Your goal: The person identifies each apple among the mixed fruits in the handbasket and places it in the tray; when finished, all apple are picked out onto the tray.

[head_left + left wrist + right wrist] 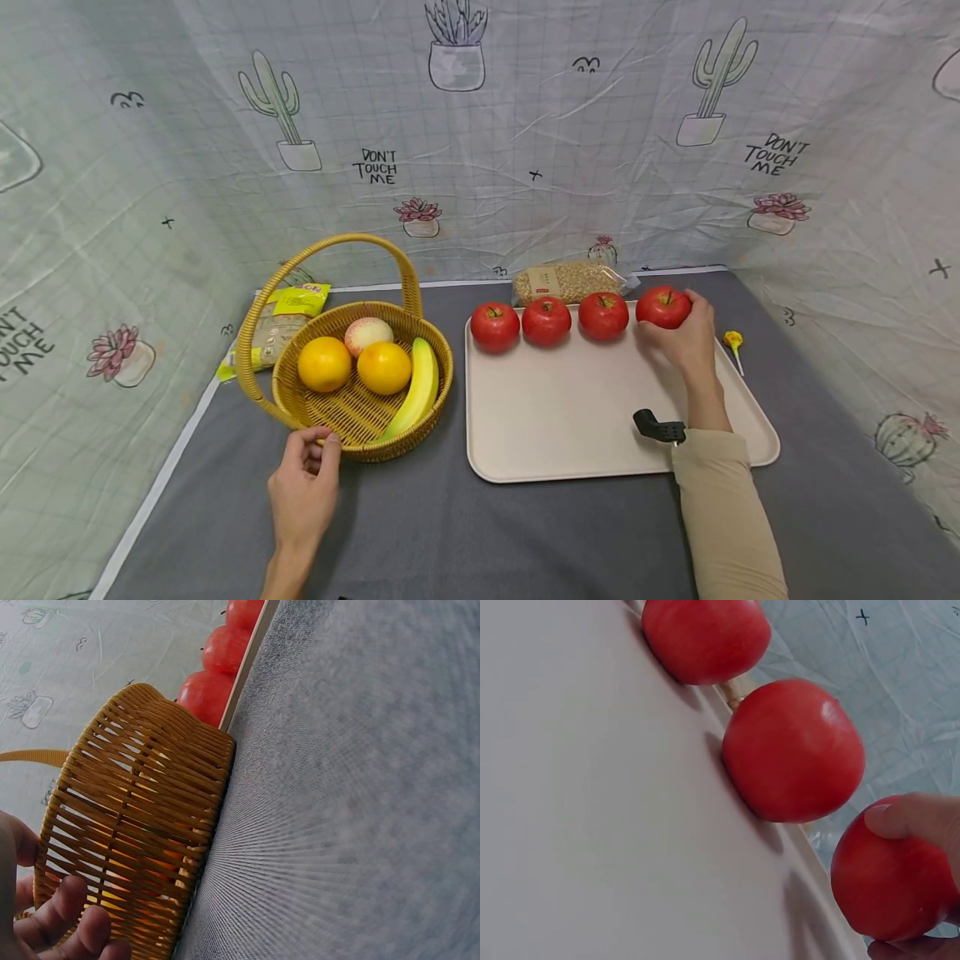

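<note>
My right hand (684, 337) grips a red apple (663, 307) at the far right corner of the beige tray (555, 417). In the right wrist view the thumb presses on one side of this apple (889, 877), and fingers show underneath. Along the tray's back edge stand three more apples, the nearest being a red apple (603, 316). My left hand (303, 487) pinches the near left rim of a woven basket (442, 408). Inside the basket lie an orange (325, 364), a second orange (384, 367), a pale pink peach (367, 335) and a banana (418, 392).
Behind the tray lies a clear bag of grains (573, 281). A yellow-green packet (288, 321) sits behind the basket, whose tall handle (345, 239) arches upward. Right of the tray is a small yellow flower-like item (733, 340) on a stick. Printed cloth hangs around the grey table (525, 533).
</note>
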Demonstrator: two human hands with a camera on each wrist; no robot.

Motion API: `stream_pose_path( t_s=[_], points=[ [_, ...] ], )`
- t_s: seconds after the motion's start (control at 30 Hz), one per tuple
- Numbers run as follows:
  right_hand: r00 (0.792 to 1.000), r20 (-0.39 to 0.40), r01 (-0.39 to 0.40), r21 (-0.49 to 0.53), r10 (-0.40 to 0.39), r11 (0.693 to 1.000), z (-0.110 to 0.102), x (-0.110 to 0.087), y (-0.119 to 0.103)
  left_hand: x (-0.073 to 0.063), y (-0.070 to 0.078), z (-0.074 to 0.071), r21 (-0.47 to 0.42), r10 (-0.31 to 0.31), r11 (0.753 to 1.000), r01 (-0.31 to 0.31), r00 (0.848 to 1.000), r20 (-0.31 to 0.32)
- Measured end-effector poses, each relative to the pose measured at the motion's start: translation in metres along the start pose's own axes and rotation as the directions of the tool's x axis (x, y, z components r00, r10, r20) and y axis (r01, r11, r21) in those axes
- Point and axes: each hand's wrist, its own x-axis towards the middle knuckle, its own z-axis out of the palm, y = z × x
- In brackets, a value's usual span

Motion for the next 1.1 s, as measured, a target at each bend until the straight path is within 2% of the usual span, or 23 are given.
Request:
stream_pose_path(
  t_s=[0.4, 1.1],
  points=[
    [0.997, 0.056, -0.057, -0.034, 0.058, 0.998, 0.0026, 0.0021, 0.0041, -0.0009, -0.0005, -0.0003, -0.001, 0.011, 1.000, -0.011, 1.000, -0.011],
    [0.994, 0.098, -0.051, -0.059, 0.057, 0.997, 0.0066, 0.0068, 0.0069, 0.0007, -0.0056, 0.0009, 0.017, 0.017, 1.000, -0.017, 1.000, -0.019]
  ],
)
